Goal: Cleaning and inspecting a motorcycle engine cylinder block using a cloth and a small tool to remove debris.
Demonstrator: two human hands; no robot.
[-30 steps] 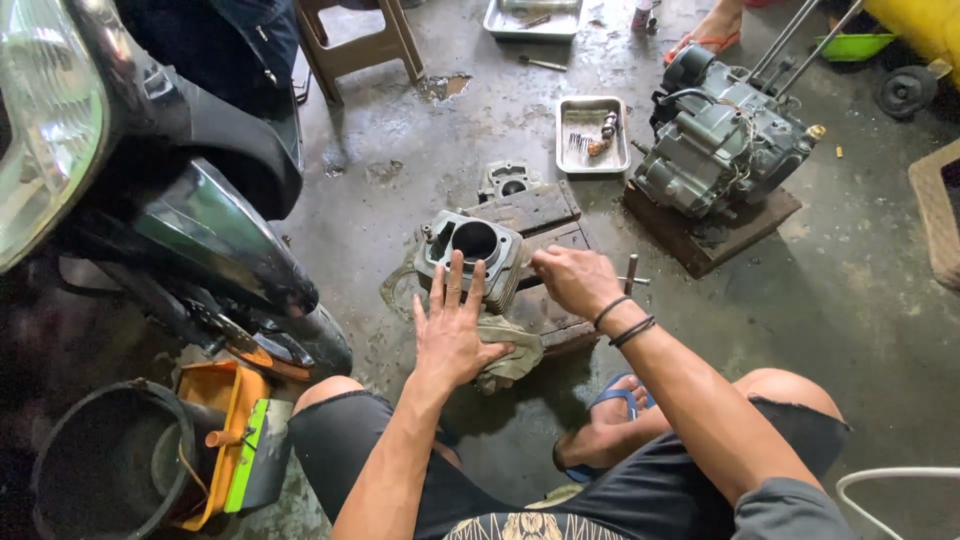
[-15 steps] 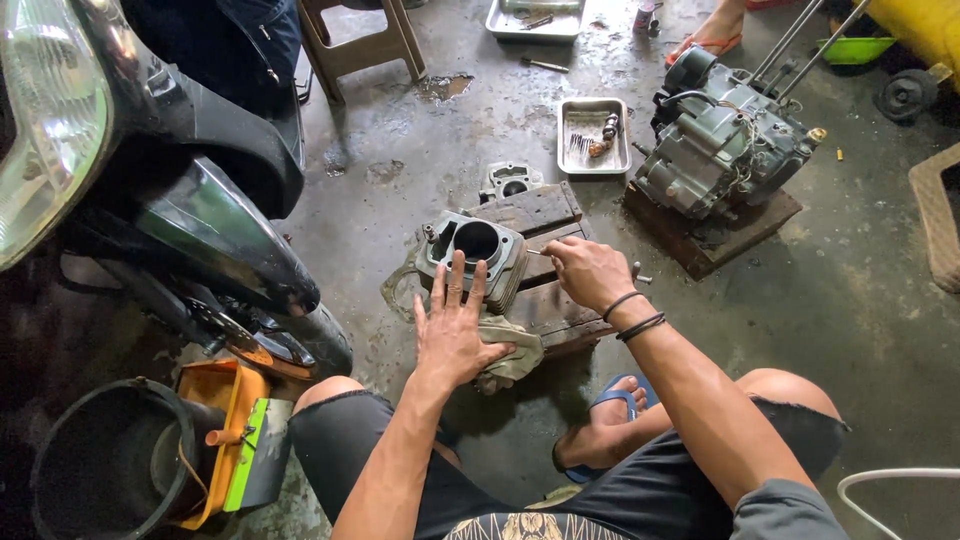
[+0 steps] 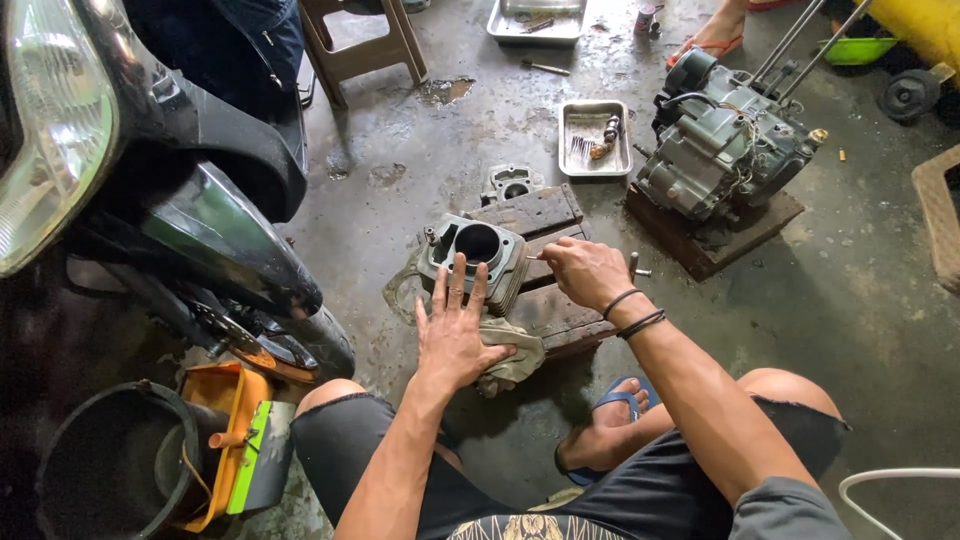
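Fingers of the left hand (image 3: 455, 335) stay spread flat against the engine cylinder (image 3: 478, 256) on the wooden blocks (image 3: 545, 262), while the right hand (image 3: 585, 272) has shifted from 4 o'clock closer, pinching a thin tool (image 3: 533, 257).

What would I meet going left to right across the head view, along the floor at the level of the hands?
Motorcycle front wheel → left hand → engine cylinder block → right hand → engine on wooden block.

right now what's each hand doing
Left hand: open, flat against the grey metal engine cylinder.
Right hand: closed on a thin metal tool.
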